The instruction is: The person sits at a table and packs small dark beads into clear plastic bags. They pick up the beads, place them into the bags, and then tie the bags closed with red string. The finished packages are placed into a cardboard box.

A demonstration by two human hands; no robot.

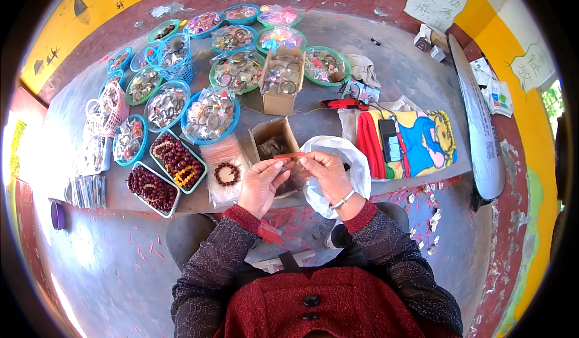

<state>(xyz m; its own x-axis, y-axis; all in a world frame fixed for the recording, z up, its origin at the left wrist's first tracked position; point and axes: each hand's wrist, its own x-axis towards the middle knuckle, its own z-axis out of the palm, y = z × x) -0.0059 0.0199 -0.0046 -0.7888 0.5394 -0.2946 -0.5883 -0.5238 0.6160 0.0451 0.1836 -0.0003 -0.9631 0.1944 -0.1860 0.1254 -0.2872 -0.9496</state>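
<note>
Over the near edge of the low table, my left hand (259,184) and my right hand (332,180) pinch the two ends of a narrow red strip (289,156). Whether the strip belongs to a clear bag I cannot tell. Behind and below it stands an open cardboard box (256,134), its brown contents partly covered by my fingers. A dark red bead bracelet (227,174) lies left of my left hand on a stack of clear plastic bags (218,151) with red edges. A white plastic bag (354,157) sits right beside my right hand.
Two trays of beaded bracelets (181,160) (154,187) stand at the left. Beyond are several basins of packaged trinkets (210,116) and a taller carton (277,104). A folded colourful towel (416,142) bears a dark phone-like device (389,137). Red scraps (140,250) litter the floor.
</note>
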